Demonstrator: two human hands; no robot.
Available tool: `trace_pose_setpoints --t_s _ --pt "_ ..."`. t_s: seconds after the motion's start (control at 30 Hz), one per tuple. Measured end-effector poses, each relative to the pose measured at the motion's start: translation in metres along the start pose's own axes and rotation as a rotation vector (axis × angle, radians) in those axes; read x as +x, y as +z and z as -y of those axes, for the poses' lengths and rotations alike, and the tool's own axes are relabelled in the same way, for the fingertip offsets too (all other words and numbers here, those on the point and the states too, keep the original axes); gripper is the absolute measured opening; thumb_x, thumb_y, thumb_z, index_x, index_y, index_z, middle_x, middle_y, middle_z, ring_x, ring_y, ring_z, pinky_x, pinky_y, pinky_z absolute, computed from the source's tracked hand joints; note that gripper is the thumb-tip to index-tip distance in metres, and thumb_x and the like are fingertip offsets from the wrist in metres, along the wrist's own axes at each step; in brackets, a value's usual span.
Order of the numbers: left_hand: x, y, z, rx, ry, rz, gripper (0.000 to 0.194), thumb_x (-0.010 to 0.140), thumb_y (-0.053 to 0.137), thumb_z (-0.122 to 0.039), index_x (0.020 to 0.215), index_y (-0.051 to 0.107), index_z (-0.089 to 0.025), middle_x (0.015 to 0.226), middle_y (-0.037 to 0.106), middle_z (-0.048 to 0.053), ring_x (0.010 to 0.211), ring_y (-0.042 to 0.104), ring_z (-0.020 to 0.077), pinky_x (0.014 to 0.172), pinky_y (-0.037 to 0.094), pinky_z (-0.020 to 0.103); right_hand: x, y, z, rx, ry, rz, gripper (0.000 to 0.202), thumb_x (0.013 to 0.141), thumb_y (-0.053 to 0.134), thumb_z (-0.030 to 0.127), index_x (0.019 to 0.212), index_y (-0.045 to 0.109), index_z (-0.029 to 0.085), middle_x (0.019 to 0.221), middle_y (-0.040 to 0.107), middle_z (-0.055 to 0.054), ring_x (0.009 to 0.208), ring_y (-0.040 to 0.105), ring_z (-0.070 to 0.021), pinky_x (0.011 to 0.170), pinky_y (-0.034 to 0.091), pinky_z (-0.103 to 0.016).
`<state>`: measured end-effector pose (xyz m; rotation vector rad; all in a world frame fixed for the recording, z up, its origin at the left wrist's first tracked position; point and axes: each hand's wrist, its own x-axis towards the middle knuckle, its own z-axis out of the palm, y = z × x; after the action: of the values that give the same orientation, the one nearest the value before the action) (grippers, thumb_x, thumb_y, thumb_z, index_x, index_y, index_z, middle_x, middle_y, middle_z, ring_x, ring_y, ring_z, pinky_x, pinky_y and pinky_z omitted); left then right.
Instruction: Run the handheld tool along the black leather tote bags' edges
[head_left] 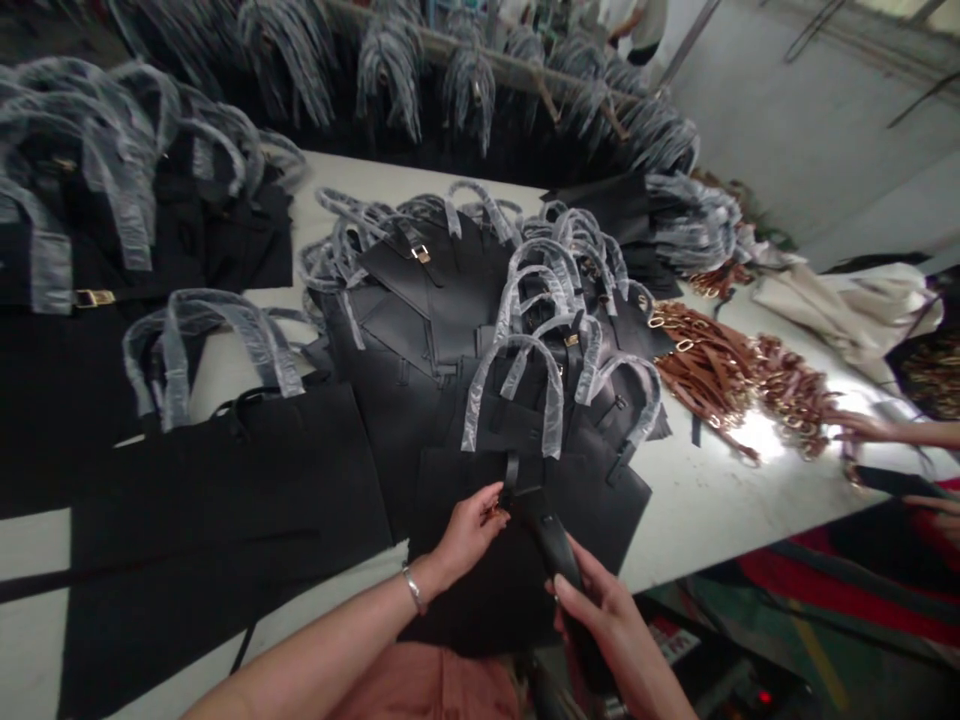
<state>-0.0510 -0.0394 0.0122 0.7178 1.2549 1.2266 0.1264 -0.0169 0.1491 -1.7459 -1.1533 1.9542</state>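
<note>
You seem to be at the step of working on the short black strap (512, 468) at the upper edge of the black bag (611, 525), which lies at the near edge of the table (694, 505), its lower part seemingly hanging over. Your left hand (466, 532) has thumb and fingertips pinched together on the strap, with hardly any gap between them. Your right hand (600, 610) is wrapped round a black tool (553, 545), thumb along its side, the front end pointing at the pinched spot; whether it touches the strap, you can't tell in the dark-on-dark. The next move, as I judge it, calls for a steady left pinch and a careful line-up of the tool, so the strap lies flat and your fingertips stay out of its way. Mind the plastic-wrapped handles (553, 410) standing just beyond, toward the table's far edge; they could catch your wrist if you reach over.
</note>
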Motion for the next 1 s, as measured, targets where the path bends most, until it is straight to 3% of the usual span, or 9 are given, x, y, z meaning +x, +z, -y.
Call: trace_pose_setpoints --t_s 0.1,0.23,0.37,0.5,0.57,0.63,0.77,0.9,1.0 --pt "-0.005 0.000 -0.002 0.066 0.013 0.034 0.044 0.084 0.062 -0.025 0.127 0.062 -0.017 0.099 0.072 0.006 0.089 0.065 0.0208 0.079 0.052 0.032 -0.002 0.005 -0.001 0.009 0.050 0.034 0.082 0.063 0.084 0.048 0.135 0.057 0.020 0.070 0.068 0.000 0.049 0.055 -0.0127 0.046 0.042 -0.024" --pt "-0.010 0.001 -0.004 0.117 0.025 0.054 0.046 0.086 0.059 -0.023 0.131 0.057 -0.014 0.102 0.072 0.008 0.089 0.066 0.0197 0.082 0.052 0.031 0.007 0.008 -0.001 0.042 -0.049 -0.087 0.087 0.069 0.080 0.053 0.141 0.048 0.018 0.073 0.069 -0.001 0.051 0.055 -0.0128 0.049 0.044 -0.025" --pt "-0.012 -0.006 -0.006 0.329 0.180 -0.095 0.056 0.082 0.060 -0.015 0.136 0.048 -0.017 0.115 0.064 0.011 0.093 0.064 0.0194 0.085 0.053 0.035 0.001 -0.002 -0.002 -0.008 -0.052 -0.097 0.083 0.066 0.082 0.053 0.137 0.054 0.021 0.073 0.070 -0.001 0.054 0.056 -0.0142 0.051 0.046 -0.026" --pt "-0.005 -0.024 -0.017 0.516 0.351 -0.160 0.034 0.089 0.051 -0.020 0.122 0.059 -0.018 0.117 0.059 0.011 0.104 0.060 0.0218 0.093 0.049 0.039 -0.010 -0.005 -0.012 -0.017 -0.023 -0.106 0.085 0.060 0.084 0.057 0.132 0.060 0.021 0.072 0.070 -0.002 0.055 0.056 -0.0160 0.052 0.046 -0.028" --pt "0.001 -0.031 -0.023 0.504 0.289 -0.125 0.027 0.092 0.048 -0.027 0.111 0.065 -0.017 0.103 0.064 0.009 0.094 0.063 0.0210 0.087 0.050 0.037 -0.010 -0.001 -0.017 -0.005 -0.012 -0.115 0.086 0.058 0.085 0.058 0.132 0.060 0.021 0.074 0.071 -0.003 0.056 0.057 -0.0163 0.053 0.047 -0.028" --pt "0.007 -0.034 -0.029 0.382 0.107 -0.084 0.030 0.091 0.050 -0.036 0.102 0.069 -0.015 0.090 0.067 0.008 0.080 0.065 0.0192 0.072 0.051 0.032 -0.008 0.005 -0.019 -0.007 -0.013 -0.119 0.086 0.058 0.085 0.056 0.133 0.059 0.021 0.072 0.070 -0.002 0.056 0.056 -0.0162 0.053 0.047 -0.029" --pt "0.012 -0.029 -0.036 -0.040 -0.221 0.045 0.046 0.082 0.058 -0.054 0.096 0.069 -0.011 0.092 0.069 0.011 0.076 0.064 0.0174 0.051 0.039 0.021 -0.005 0.015 -0.018 0.000 -0.052 -0.053 0.085 0.060 0.086 0.053 0.133 0.059 0.019 0.060 0.064 0.002 0.052 0.054 -0.0158 0.051 0.045 -0.028" --pt "0.008 -0.025 -0.040 -0.188 -0.271 0.059 0.046 0.077 0.066 -0.055 0.087 0.070 -0.011 0.078 0.064 0.006 0.065 0.054 0.0117 0.051 0.036 0.020 -0.002 0.020 -0.015 0.039 -0.028 0.054 0.085 0.062 0.085 0.051 0.135 0.057 0.019 0.071 0.069 -0.002 0.053 0.055 -0.0147 0.051 0.045 -0.027" --pt "0.006 -0.025 -0.041 -0.220 -0.289 0.057 0.041 0.077 0.066 -0.052 0.085 0.069 -0.011 0.073 0.062 0.004 0.063 0.052 0.0110 0.049 0.033 0.020 0.002 0.022 -0.013 0.051 -0.033 0.056 0.087 0.065 0.084 0.051 0.139 0.052 0.018 0.077 0.070 -0.003 0.054 0.056 -0.0142 0.051 0.045 -0.027"
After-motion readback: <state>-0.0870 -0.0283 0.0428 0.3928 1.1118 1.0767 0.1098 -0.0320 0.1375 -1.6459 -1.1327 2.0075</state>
